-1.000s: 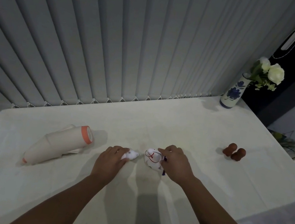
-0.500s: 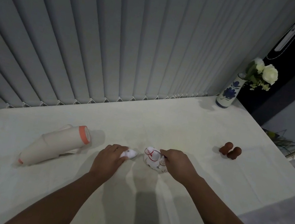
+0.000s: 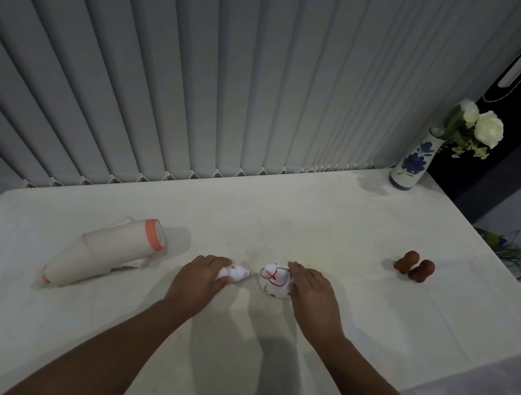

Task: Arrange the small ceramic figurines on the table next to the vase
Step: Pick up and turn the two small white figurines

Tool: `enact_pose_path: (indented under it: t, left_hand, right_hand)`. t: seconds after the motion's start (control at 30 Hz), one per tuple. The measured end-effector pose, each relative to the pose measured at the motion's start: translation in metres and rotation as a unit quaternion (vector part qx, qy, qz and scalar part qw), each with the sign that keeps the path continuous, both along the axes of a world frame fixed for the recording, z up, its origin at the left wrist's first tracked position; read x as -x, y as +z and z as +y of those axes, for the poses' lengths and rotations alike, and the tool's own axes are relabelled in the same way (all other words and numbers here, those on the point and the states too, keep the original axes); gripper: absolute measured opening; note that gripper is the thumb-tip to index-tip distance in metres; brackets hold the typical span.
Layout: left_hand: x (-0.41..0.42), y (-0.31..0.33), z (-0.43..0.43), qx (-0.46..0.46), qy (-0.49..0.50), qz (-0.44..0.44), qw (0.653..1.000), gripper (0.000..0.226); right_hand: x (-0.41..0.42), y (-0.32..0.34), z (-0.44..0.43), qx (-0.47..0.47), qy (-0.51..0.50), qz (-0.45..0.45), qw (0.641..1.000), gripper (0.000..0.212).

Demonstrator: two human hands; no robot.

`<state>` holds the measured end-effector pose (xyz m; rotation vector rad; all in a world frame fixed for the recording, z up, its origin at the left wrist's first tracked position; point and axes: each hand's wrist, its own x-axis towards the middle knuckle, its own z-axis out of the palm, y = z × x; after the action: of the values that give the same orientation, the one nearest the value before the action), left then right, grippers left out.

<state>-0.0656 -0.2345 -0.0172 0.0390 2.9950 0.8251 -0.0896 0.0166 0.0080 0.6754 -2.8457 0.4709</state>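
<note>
The right hand (image 3: 313,292) has flattened since a moment ago, fingers now pressed together against the round red-lined figurine (image 3: 274,280). The left hand (image 3: 201,275) still pinches the small white figurine (image 3: 236,272) mid-table (image 3: 318,214). Open cloth stretches right to the vase (image 3: 414,161) at the far corner, past two brown figurines (image 3: 414,267).

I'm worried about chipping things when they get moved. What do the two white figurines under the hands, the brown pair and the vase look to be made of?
The small white figurine and the rounder white figurine with red lines look like glazed ceramic: smooth and painted. The vase looks the same, with blue painted flowers on white. The brown pair look matte; clay or wood, I can't tell.
</note>
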Motion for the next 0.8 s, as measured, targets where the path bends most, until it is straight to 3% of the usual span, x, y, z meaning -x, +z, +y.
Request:
enact_pose_path:
  t: [0.2, 0.4, 0.47, 0.53, 0.67, 0.8]
  left_hand:
    - [0.008, 0.002, 0.005, 0.013, -0.016, -0.011, 1.000, 0.029]
    - [0.015, 0.011, 0.010, 0.004, -0.019, -0.021, 1.000, 0.032]
    - [0.017, 0.017, 0.012, -0.001, -0.023, -0.017, 1.000, 0.033]
    - [0.021, 0.023, 0.015, -0.004, -0.028, 0.001, 1.000, 0.034]
    - [0.032, 0.034, 0.025, -0.008, -0.012, 0.013, 1.000, 0.030]
    - [0.046, 0.046, 0.044, -0.008, -0.016, 0.018, 1.000, 0.032]
  right_hand:
    - [0.014, 0.007, -0.001, 0.026, -0.026, -0.045, 0.998, 0.024]
    - [0.018, 0.012, 0.001, 0.099, -0.028, -0.166, 0.981, 0.011]
    - [0.020, 0.014, 0.003, 0.092, -0.021, -0.181, 0.979, 0.019]
    - [0.022, 0.016, 0.007, 0.094, -0.022, -0.187, 0.978, 0.025]
    - [0.027, 0.021, 0.023, 0.093, -0.057, -0.194, 0.975, 0.007]
    - [0.043, 0.035, 0.051, 0.090, -0.098, -0.174, 0.976, 0.006]
